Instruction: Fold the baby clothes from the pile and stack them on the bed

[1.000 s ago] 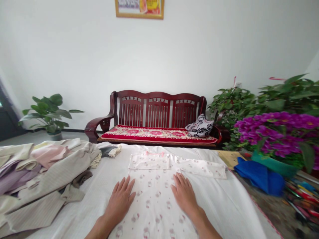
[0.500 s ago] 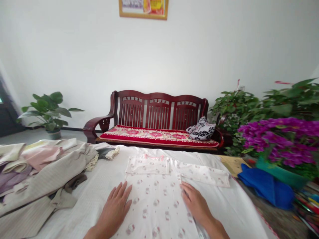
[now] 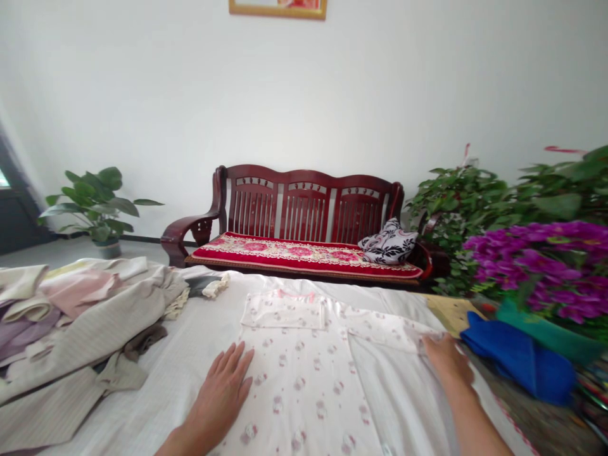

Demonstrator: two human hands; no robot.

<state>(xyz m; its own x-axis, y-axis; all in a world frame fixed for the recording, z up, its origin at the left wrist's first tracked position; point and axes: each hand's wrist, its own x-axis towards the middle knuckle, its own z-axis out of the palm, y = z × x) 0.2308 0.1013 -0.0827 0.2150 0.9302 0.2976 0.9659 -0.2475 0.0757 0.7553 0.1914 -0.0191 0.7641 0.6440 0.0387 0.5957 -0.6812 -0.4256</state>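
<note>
A white long-sleeved top (image 3: 308, 364) with a small cartoon print and a pink neckline lies flat on a white cloth (image 3: 185, 339). One sleeve is folded across its chest; the other stretches out to the right. My left hand (image 3: 225, 389) rests flat on the left edge of the top, fingers spread. At the cuff of the outstretched sleeve, my right hand (image 3: 447, 360) has its fingers curled and closed on the fabric. The lower end of the top runs out of view.
A heap of clothes (image 3: 95, 335) covers the left side of the cloth. On the right lie a blue fabric item (image 3: 522, 361) and purple flowers (image 3: 546, 263) in a green pot. Behind stand a wooden bench (image 3: 304, 209) with a patterned cushion (image 3: 392, 244) and a potted plant (image 3: 97, 206).
My right hand has moved from the top's right side edge outward to the sleeve's cuff and closed on it. My left hand stays flat in about the same place. The view has shifted slightly.
</note>
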